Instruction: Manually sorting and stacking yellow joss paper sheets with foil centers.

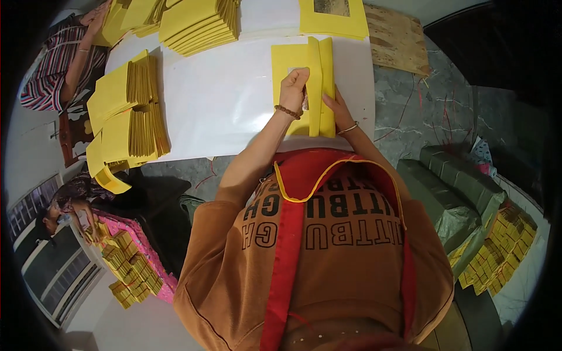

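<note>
Yellow folded paper lying flat on the white table, near its right end, flaps standing up along the middle crease. Left hand pressed on top, fingers curled and pinching a small dark slip against the sheet. Right hand just right of the crease, fingers flattened on the raised flap (grip underneath not visible). Left of the sheet, well apart, stacks of yellow papers; beyond it, more stacks. Farther left, another person's arm at the table's corner.
</note>
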Demonstrator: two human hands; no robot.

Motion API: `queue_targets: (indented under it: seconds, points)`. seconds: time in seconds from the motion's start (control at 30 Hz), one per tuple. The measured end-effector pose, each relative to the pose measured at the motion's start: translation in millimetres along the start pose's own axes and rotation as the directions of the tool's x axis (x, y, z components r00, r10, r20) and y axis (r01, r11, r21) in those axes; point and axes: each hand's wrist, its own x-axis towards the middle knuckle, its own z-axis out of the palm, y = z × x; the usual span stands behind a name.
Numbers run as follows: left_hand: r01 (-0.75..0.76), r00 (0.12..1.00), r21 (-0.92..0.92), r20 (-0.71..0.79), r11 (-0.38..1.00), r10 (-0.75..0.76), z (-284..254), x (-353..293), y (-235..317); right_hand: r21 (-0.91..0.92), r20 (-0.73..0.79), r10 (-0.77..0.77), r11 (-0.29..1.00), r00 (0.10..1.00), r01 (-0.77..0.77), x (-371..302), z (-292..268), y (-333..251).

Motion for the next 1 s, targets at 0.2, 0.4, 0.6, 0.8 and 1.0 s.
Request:
queue_targets:
  seconds: [0.2,0.4,0.6,0.8,1.0]
  points:
    - [0.027,0.999,0.102,0.037,0.994,-0.031,3.6,-3.1,5.8,-0.218,0.125,-0.168,0.957,0.978,0.192,6.3,2.8,-0.8]
    - [0.027,0.997,0.052,0.074,0.998,-0.031,3.7,-4.7,6.9,-0.260,0.171,-0.281,0.911,0.944,0.319,7.5,5.9,3.1]
    - [0.069,0.991,-0.010,0.113,0.998,-0.068,-4.6,-1.0,5.0,-0.203,0.199,-0.182,0.954,0.963,0.222,7.1,3.4,-1.8]
    - [-0.008,0.983,0.086,0.184,0.996,-0.008,0.6,-6.6,4.7,-0.196,0.169,-0.199,0.953,0.965,0.230,6.0,7.7,0.3]
    - [-0.082,0.969,0.188,0.243,0.979,0.034,-1.2,-6.6,2.1,-0.353,0.215,-0.232,0.887,0.949,0.297,6.1,6.9,-1.5]
